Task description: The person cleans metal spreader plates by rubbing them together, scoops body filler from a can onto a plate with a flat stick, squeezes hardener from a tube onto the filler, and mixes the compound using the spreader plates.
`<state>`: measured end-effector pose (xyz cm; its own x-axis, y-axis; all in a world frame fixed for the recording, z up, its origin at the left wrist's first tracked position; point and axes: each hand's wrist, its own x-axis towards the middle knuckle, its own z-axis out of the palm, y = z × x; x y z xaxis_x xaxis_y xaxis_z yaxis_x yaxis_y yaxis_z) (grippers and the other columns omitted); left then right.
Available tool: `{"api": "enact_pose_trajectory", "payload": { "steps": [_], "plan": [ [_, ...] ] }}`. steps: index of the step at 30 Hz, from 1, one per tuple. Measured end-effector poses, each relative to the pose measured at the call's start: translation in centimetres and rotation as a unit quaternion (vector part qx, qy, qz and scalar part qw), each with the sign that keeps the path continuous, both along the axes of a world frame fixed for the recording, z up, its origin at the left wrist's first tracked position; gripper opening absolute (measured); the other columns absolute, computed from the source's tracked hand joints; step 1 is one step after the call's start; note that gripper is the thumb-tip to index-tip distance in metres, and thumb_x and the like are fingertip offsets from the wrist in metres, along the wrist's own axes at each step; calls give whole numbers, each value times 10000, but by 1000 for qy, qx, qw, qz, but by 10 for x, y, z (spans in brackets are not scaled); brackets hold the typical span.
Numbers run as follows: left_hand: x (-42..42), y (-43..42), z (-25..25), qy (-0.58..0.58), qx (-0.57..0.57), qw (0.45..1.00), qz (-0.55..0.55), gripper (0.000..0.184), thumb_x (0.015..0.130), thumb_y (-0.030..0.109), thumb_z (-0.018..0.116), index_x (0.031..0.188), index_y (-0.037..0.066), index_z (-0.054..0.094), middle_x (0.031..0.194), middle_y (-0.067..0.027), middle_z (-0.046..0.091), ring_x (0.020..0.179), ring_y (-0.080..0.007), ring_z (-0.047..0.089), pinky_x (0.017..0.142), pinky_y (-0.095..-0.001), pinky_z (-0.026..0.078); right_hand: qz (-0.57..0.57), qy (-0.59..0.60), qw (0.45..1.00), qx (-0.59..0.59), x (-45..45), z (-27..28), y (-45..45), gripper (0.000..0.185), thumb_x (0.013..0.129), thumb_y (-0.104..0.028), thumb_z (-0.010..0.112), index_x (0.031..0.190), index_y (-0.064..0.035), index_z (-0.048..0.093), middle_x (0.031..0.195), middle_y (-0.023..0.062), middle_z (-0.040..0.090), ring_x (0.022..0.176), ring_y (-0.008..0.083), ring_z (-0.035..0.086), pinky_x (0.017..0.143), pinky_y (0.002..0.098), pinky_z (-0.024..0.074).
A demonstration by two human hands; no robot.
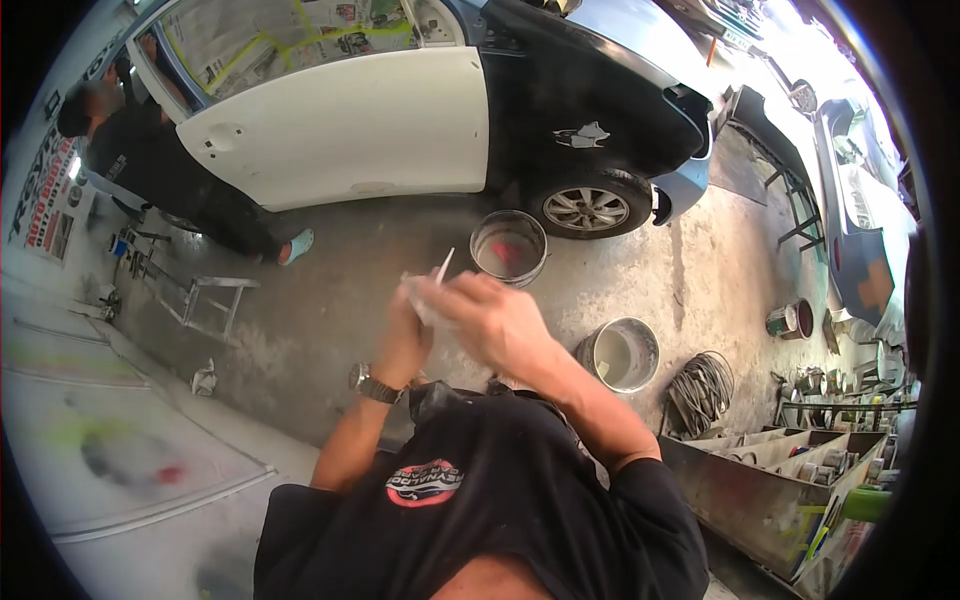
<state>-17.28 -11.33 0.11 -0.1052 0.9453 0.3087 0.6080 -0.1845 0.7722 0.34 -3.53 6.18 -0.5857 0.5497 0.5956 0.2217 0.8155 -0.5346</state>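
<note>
My left hand (404, 335), with a watch (372, 382) on its wrist, is raised in front of my chest and closed on a pale, thin, flat piece (425, 302). My right hand (492, 322) is bent over the same piece from the right, its fingers blurred by motion. A narrow white strip (446, 264) sticks up between the hands. Whether it belongs to the pale piece, I cannot tell. Just beyond my right hand stands a bucket (487, 238) with something red inside. A second bucket (641, 352) stands to the right of my forearm.
Ahead is a car with a white door (350, 130), a black rear panel (560, 95) and a wheel (590, 208). Another person (165, 150) leans at its left end. A metal step stand (215, 300), coiled cable (700, 392) and metal shelf box (720, 480) flank me.
</note>
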Motion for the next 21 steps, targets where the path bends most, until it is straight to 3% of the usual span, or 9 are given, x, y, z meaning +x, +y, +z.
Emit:
{"api": "enact_pose_trajectory", "payload": {
  "steps": [2,3,7,10,12,13,17,20,21],
  "plan": [
    [7,-6,22,19,-5,999,38,340,950,7,592,1286,10,641,1172,-216,649,1027,-354,665,866,-366,535,-65,11,998,-19,7,-28,35,292,895,-69,662,1186,-61,666,913,144,668,772,315,657,637,402,543],
    [11,-10,24,27,42,998,45,324,945,58,636,1267,44,672,1111,-191,674,956,-342,686,818,-362,548,-121,-15,973,-198,14,-47,52,245,942,-97,638,1175,-21,651,876,150,666,757,224,650,650,350,525],
    [30,-16,16,59,66,996,23,289,964,126,651,1231,20,678,1012,-176,712,844,-307,698,754,-370,556,-94,252,846,-461,16,-53,35,238,1013,-179,583,1118,17,667,885,75,697,817,118,617,696,293,507],
    [2,3,21,-133,-119,975,134,244,976,169,648,1131,-16,689,921,-181,719,782,-261,699,702,-355,542,65,-62,951,-294,27,-62,-1,241,1020,-192,596,1146,-2,675,920,37,703,813,94,620,692,265,514],
    [-24,15,25,-55,21,990,128,255,982,204,646,1047,-40,683,839,-178,709,736,-235,689,673,-339,524,87,-4,867,-490,34,-48,-2,255,1013,-196,621,1183,-13,669,930,36,709,807,83,627,690,269,530],
    [-29,14,30,-33,25,991,124,252,976,195,647,1038,-45,687,848,-179,711,740,-236,690,673,-342,521,93,27,813,-574,38,-41,4,266,1009,-199,633,1201,-18,666,934,35,712,804,78,630,689,271,539],
    [-4,-11,34,0,-51,998,30,221,962,153,640,1055,-40,694,934,-189,717,785,-296,701,711,-360,544,-58,405,697,-589,30,-77,46,276,974,-195,678,1120,19,582,970,56,693,809,88,657,678,253,547],
    [6,-21,8,78,-24,994,-78,211,956,124,633,1088,-26,703,1008,-185,717,826,-339,701,736,-372,558,-87,367,746,-548,22,-94,40,261,966,-196,681,1077,23,595,946,52,684,820,84,638,689,260,531],
    [-1,-14,7,110,20,989,-101,210,958,118,630,1096,-22,705,1026,-181,715,835,-348,699,741,-374,561,-103,265,797,-532,24,-104,37,273,953,-212,702,1039,28,604,931,47,670,817,82,613,694,270,514]
  ]
}}
